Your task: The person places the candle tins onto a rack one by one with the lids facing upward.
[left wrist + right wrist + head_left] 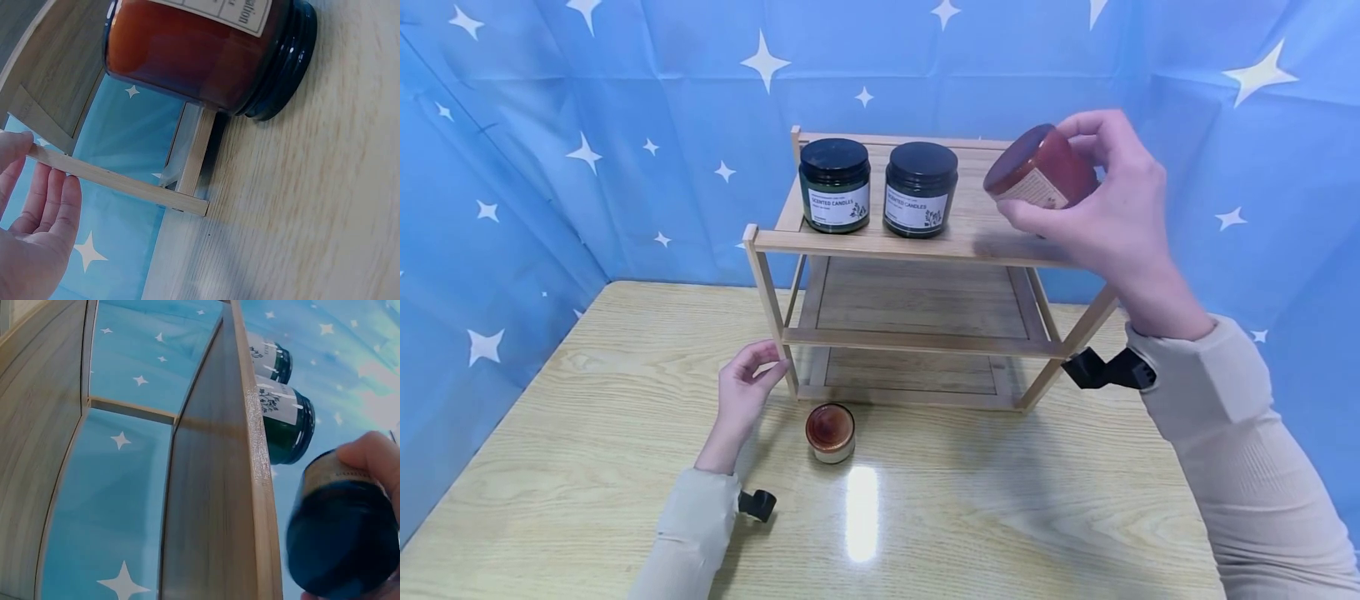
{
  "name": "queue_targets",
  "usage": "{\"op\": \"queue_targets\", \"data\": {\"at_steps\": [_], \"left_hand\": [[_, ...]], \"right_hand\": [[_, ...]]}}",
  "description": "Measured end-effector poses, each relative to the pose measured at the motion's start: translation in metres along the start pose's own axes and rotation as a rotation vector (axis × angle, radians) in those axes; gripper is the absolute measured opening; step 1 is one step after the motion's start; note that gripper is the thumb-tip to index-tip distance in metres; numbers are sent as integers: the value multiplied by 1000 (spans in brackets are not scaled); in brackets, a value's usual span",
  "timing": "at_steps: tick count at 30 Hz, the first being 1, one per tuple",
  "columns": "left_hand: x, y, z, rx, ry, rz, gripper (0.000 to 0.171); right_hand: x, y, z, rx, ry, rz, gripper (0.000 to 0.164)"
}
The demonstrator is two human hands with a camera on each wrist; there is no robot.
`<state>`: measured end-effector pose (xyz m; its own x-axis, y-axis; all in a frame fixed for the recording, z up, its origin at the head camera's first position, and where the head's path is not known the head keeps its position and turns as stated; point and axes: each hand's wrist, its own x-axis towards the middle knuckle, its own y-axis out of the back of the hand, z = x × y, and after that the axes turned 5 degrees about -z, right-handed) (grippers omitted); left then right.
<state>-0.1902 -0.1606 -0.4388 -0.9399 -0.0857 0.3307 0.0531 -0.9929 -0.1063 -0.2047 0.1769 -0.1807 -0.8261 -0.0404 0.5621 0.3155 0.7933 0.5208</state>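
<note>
Right hand: raised over the right end of the top shelf, the right hand (1120, 196) has thumb and fingers curled round the held amber jar (1060, 171), opened only as wide as the glass.
Held jar: tilted, its pale label partly in sight between thumb and fingers; whether it touches the wood I cannot tell.
Left hand: low at the rack's left side, the left hand (747, 379) pinches the front left leg (767, 292) — thumb on one face, fairly straight fingers on the other.
Wooden rack: the wooden rack (917, 300) stands on the table (587, 467), with three levels one above another.
Top shelf: on the top shelf (977, 192), the green jar (835, 187) stands at left and the darker jar (921, 192) just beside it — both upright, black-lidded, with white "SCENTED CANDLES" labels facing front.
Second amber jar: the standing amber jar (830, 429) rests on the table before the rack's lower left, dark lid downward, near the left hand.
Wrists: pale sleeves (1210, 400), each with a black mount (1108, 368) at the cuff.
Backdrop: blue curtain (662, 108) with white stars.
</note>
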Motion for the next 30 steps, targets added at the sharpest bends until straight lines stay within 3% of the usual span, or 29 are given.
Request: {"op": "queue_targets", "data": {"at_steps": [23, 30], "left_hand": [[0, 0, 0, -3, -4, -1, 28], [1, 0, 0, -18, 0, 4, 33]], "right_hand": [[4, -6, 8, 101, 3, 89, 60], [4, -8, 6, 157, 7, 65, 63]]}}
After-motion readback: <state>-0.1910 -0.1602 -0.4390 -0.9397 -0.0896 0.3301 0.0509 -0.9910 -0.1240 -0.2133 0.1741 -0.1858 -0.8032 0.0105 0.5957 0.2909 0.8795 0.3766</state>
